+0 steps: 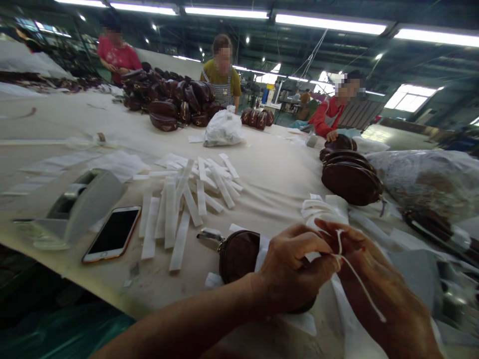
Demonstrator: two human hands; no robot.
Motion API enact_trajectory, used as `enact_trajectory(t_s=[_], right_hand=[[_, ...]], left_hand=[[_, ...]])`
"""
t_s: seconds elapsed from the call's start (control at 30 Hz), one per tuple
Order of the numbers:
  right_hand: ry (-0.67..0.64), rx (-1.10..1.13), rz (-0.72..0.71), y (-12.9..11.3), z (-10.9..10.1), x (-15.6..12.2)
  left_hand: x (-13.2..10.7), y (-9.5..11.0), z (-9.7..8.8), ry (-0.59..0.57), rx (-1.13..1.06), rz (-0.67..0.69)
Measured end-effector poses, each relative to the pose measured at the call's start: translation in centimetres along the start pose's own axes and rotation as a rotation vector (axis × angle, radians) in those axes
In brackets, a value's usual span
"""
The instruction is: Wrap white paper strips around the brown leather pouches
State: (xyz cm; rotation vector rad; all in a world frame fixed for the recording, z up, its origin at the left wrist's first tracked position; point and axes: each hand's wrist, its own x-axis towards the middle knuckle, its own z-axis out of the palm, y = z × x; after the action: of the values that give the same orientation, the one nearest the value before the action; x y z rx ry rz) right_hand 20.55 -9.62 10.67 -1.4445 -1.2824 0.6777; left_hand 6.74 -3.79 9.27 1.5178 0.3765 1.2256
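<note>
My left hand (292, 264) and my right hand (381, 284) meet at the front right, fingertips nearly touching. Between them runs a thin white string (361, 284), pinched by my left thumb and fingers, its loose end lying across my right hand. The right fingers are curled near the string's upper end, closed on something I cannot make out. Under my left hand lies a dark brown round bag (237, 254), partly hidden, with a white strip about it and a plastic-wrapped zipper pull (210, 237) at its left.
White paper strips (183, 199) lie heaped mid-table, beside a phone (113, 233) and a tape dispenser (80, 204). Brown bags (350, 174) stand at right near a large plastic sack (430, 184). More bags (164, 112) are piled at the back, where several people stand.
</note>
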Motion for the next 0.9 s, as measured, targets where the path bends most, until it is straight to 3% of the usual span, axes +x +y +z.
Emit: enact_trajectory(t_s=[0.1, 0.27, 0.43, 0.57, 0.63, 0.73, 0.8, 0.9], right_hand=[[-0.1, 0.151, 0.125, 0.8, 0.9, -1.1], [-0.18, 0.294, 0.2, 1.7, 3.1, -1.8], [-0.106, -0.021, 0.255, 2.5, 4.9, -1.2], [-0.19, -0.16, 0.145, 3.2, 6.0, -0.1], [-0.267, -0.217, 0.047, 3.4, 6.2, 1.0], [-0.325, -0.347, -0.072, 3.6, 6.5, 3.0], [-0.328, -0.414, -0.108, 3.5, 7.0, 4.3], [-0.378, -0.476, -0.111, 3.2, 8.2, 5.7]], left_hand=[[-0.6, 0.2, -0.4, 0.146, 0.14, 0.037], [-2.1, -0.5, -1.2, 0.322, -0.043, -0.226], [-3.8, -2.6, -2.1, 0.443, -0.326, -0.508], [-5.1, -3.1, -4.3, 0.397, -0.345, -0.609], [-5.9, -3.1, -6.3, 0.379, -0.235, -0.593], [-7.4, -3.7, -9.7, 0.509, 0.173, -0.495], [-8.4, -4.8, -11.5, 0.548, 0.408, -0.522], [-9.4, -6.8, -12.9, 0.427, 0.527, -0.616]])
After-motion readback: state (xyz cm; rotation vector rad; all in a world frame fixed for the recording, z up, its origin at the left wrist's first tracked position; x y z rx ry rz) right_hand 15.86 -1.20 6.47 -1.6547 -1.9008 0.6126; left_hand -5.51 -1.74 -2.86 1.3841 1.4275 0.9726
